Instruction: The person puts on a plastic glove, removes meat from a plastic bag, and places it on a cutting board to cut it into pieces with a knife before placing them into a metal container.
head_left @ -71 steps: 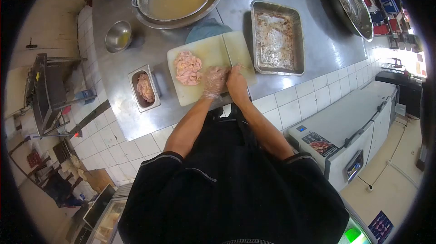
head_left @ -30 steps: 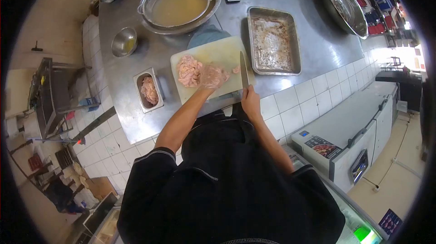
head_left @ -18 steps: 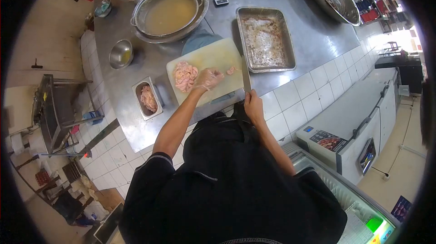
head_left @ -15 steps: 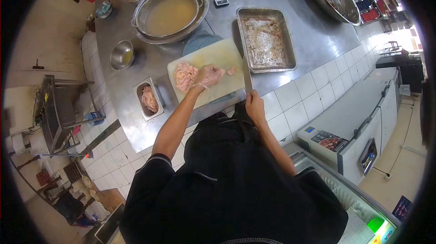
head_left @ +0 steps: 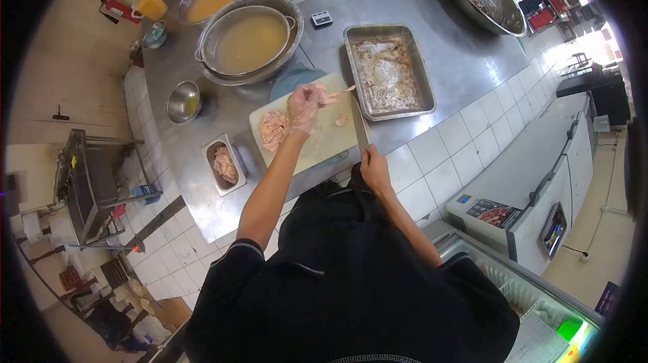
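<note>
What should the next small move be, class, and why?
Probably the left hand should lay its meat on the board: the meat appears lifted above it, while the right hand holds the knife along the board's right edge.

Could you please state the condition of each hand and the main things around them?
Left hand: gloved, holding pink meat strip
Right hand: gripping knife
Cutting board: bearing meat pile
Knife: blade along edge of cutting board
Rectangular container: holding meat
Tray: stained inside
Handled pan: containing cloudy liquid
</note>
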